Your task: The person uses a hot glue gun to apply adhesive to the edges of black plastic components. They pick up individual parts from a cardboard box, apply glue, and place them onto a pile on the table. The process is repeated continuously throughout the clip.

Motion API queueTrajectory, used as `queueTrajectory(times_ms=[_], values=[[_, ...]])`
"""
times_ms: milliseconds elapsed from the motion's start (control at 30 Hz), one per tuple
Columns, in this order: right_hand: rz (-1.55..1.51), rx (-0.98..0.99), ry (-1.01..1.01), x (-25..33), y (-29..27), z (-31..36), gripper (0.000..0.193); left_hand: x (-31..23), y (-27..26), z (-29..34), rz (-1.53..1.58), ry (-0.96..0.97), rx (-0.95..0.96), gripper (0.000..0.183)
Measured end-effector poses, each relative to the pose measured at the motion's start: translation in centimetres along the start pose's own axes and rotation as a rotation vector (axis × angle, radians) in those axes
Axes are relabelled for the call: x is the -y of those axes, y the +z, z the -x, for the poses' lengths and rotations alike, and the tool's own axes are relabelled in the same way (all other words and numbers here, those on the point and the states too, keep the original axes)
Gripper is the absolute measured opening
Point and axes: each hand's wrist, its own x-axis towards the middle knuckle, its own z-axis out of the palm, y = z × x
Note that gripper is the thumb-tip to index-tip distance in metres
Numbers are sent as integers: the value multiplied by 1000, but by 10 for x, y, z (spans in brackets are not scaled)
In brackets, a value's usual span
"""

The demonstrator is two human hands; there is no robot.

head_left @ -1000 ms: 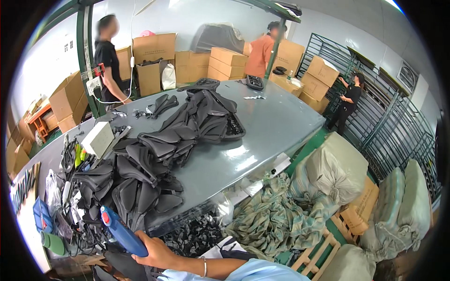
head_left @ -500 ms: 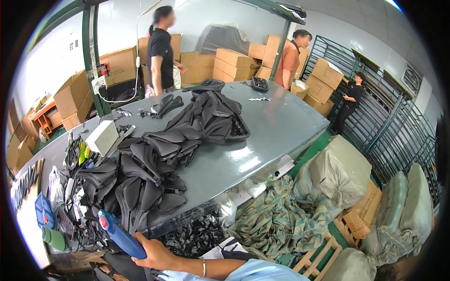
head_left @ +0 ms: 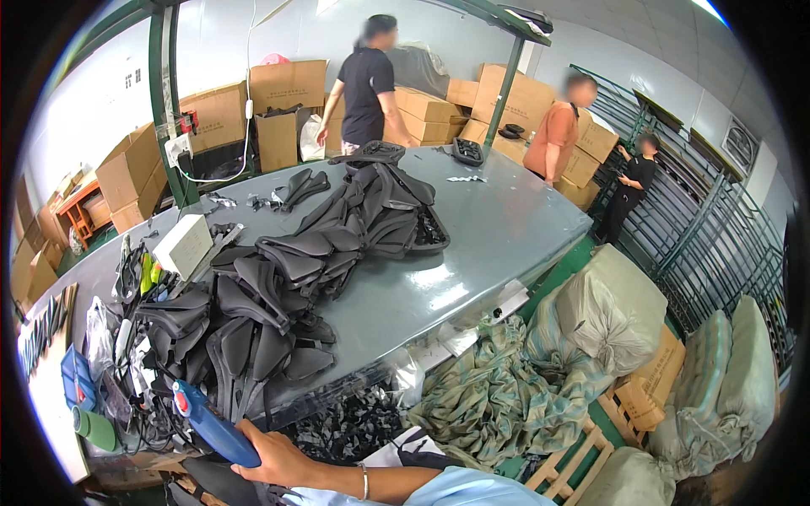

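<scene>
My right hand (head_left: pixel 274 460) is closed around a dark blue cylindrical thing (head_left: pixel 215 426) with a lighter blue end and a red spot; I cannot make out its kind. It is tilted, its far end pointing up and left towards the near table edge. My left hand is not in view. Just beyond lies a big heap of black bicycle saddle covers (head_left: pixel 253 295), stretching back across the grey table (head_left: pixel 472 261). A green cup (head_left: pixel 97 428) lies tilted at the near left, close to a blue box (head_left: pixel 78 375) and a tangle of cables.
A white box (head_left: pixel 184 246) stands left of the heap. Black scraps (head_left: pixel 346 430), crumpled green-striped sheeting (head_left: pixel 489 388) and stuffed sacks (head_left: pixel 616 312) lie below and right of the table. Three people are beyond it, near cardboard boxes (head_left: pixel 291 83) and green racks (head_left: pixel 700 202).
The blue thing in my right hand has shifted slightly left and down. Beyond the table, the person in black at the left and the person in orange have both moved right.
</scene>
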Motion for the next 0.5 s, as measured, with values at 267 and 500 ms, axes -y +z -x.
queueTrajectory(times_ms=[267,500], values=[[39,8,-18,-5,4,-1,56,2,-2,-1,-23,3,-107,58],[-7,-30,-22,-3,3,-1,53,2,-21,-7,9,-94,115,59]])
